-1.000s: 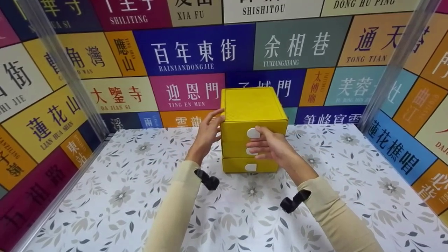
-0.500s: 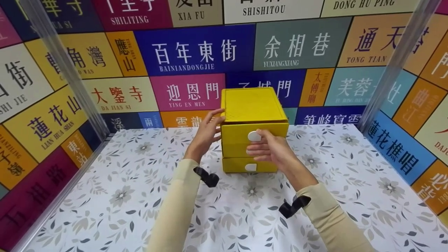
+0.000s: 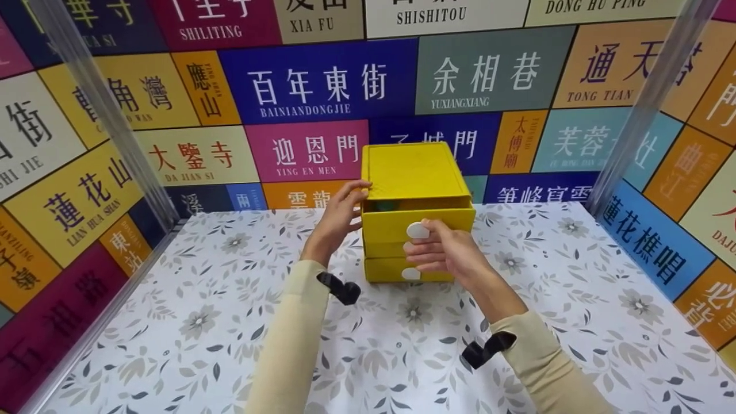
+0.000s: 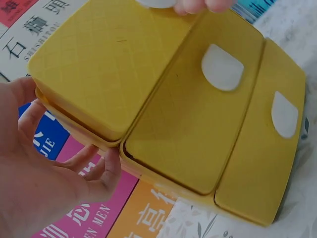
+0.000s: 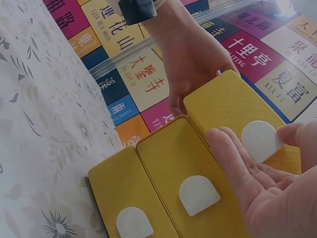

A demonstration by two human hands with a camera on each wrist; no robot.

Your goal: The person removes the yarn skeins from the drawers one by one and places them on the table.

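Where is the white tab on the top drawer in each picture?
Head view: the top drawer's white tab sits mid-frame, pinched by the right hand.
Left wrist view: only a sliver of it shows at the top edge.
Right wrist view: it is right of centre, between thumb and fingers.
Shared landmark: the middle drawer's white tab, just beside it.

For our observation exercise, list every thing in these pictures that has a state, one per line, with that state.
Top drawer of the yellow plastic cabinet: partly pulled out.
Middle drawer: closed.
Bottom drawer: closed.
Left hand: holding the cabinet's side.
Right hand: pinching the top drawer's white tab.
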